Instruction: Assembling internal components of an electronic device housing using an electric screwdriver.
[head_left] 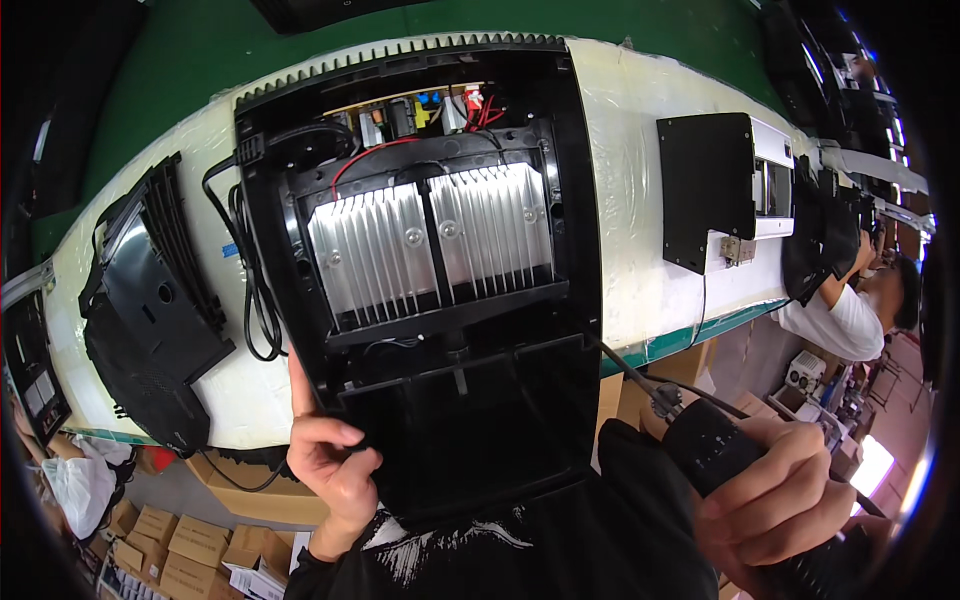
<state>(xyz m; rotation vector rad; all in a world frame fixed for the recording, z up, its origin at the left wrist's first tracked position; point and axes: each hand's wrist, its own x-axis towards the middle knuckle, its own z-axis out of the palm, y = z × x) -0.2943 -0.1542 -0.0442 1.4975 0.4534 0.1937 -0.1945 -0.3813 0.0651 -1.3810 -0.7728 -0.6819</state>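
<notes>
A large open black housing [585, 230] lies in front of me on the bench. Inside sit two finned silver heat sinks [380, 255], held by screws, with red and black wires and a circuit board [405, 115] above them. My right hand [790, 490] is wrapped round a black electric screwdriver [705, 445]; its long bit points up and left, the tip by the housing's right edge. At the housing's lower left edge is my left hand [335, 470], one finger stretched along the side, thumb and other fingers curled together. What they pinch, if anything, is hidden.
Left of the housing lie a coiled black cable [262, 290] and stacked black panels [160, 290]. A black-and-white unit [705, 185] stands to the right. Farther right, a person in white [835, 320] works at the bench. Cardboard boxes [195, 545] are on the floor at lower left.
</notes>
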